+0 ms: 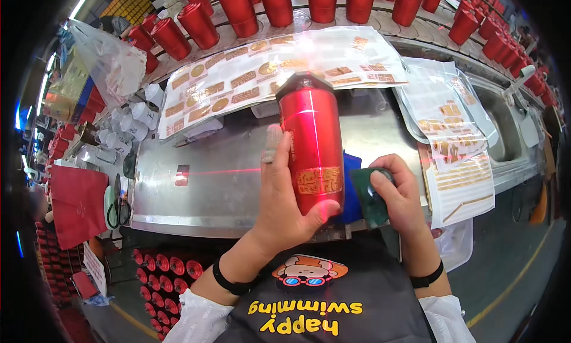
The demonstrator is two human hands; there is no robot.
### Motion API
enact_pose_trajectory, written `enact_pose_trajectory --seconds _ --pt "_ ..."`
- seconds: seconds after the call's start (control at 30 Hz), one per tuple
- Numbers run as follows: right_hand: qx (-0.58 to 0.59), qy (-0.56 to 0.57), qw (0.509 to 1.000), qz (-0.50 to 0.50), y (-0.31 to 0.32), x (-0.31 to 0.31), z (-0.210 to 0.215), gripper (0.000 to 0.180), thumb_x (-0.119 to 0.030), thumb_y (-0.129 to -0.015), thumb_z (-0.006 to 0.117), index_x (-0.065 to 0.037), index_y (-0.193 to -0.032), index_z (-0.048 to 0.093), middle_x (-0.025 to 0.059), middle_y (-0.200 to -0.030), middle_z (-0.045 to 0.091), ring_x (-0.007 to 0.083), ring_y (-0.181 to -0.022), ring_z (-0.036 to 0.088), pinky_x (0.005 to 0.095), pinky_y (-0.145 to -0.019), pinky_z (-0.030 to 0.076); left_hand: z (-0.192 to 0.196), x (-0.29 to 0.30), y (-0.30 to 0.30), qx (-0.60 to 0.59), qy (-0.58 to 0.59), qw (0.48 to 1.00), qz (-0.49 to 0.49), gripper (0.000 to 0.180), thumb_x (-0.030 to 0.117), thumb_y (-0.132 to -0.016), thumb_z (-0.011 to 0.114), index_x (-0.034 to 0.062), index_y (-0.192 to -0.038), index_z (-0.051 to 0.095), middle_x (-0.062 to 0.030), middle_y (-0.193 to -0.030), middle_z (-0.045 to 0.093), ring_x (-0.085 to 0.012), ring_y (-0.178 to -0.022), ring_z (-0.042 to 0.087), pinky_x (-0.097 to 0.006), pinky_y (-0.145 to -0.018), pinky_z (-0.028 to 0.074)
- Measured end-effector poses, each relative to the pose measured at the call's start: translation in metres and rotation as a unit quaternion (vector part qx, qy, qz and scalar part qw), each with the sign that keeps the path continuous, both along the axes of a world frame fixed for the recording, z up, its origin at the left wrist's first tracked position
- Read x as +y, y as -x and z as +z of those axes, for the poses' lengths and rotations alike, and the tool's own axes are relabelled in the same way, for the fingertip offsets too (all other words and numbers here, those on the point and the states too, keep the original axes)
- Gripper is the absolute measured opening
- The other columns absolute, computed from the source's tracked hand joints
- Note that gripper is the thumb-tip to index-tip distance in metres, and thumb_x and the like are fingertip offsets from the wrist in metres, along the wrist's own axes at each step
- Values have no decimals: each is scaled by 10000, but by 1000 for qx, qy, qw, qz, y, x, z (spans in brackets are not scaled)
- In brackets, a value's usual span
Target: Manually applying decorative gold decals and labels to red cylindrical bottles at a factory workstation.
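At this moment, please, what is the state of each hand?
Left hand: closed, holding the red canister.
Right hand: closed, holding a dark green flat piece.

From my remote seat I take this for a factory workshop: matching red canisters (323,4) ride a curved slatted conveyor (435,27) from ten to two o'clock, and red round pieces (177,265) stand in rows between seven and eight. I also see a steel tabletop (220,194) with gold-decal sheets (297,51) at twelve, and a metal sink (504,129) just before three.
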State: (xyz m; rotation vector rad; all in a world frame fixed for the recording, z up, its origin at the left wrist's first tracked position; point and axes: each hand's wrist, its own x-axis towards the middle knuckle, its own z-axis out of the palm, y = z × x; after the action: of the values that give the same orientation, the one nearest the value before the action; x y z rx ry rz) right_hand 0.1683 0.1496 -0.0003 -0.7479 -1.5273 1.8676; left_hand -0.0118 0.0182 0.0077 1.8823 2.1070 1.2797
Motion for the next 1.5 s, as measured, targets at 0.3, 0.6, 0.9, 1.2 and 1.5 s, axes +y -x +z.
enact_pose_trajectory --seconds 0.3,0.6,0.9,1.2,1.5 --pt "-19 23 994 103 3 3 -2 128 -124 -919 590 -21 -993 566 -16 -828 580 33 -727 511 199 -640 429 -14 -3 9 -101 -11 995 -23 1053 589 -817 634 -84 -1459 141 -333 -1500 169 -433 -1416 190 -502 -1142 151" --pt "3 15 992 124 7 4 -2 133 -128 -924 586 -20 -998 563 -12 -831 584 33 -734 517 201 -651 439 8 -8 3 207 33 978 -18 968 586 -693 714 9 -1405 403 -295 -1470 297 -479 -1371 259 -638 -1104 70" --pt "15 68 992 105 7 5 -11 141 -139 -929 586 -21 -1002 561 -15 -838 581 31 -745 517 198 -658 437 18 -9 6 265 70 961 -38 866 421 -619 814 114 -1363 493 -288 -1429 375 -467 -1364 299 -616 -1126 61" --pt "13 58 992 107 7 5 -10 143 -143 -933 581 -18 -1000 562 -12 -839 575 37 -754 508 202 -671 430 24 -10 7 260 82 960 -55 787 434 -649 787 150 -1337 530 -289 -1427 383 -461 -1379 280 -596 -1134 48" --pt "9 44 992 121 13 3 -2 165 -159 -937 582 -15 -1015 563 -8 -857 579 40 -773 513 204 -683 435 16 -4 2 129 1 991 -25 584 494 -937 493 47 -1309 534 -250 -1416 419 -430 -1358 312 -584 -1124 65"
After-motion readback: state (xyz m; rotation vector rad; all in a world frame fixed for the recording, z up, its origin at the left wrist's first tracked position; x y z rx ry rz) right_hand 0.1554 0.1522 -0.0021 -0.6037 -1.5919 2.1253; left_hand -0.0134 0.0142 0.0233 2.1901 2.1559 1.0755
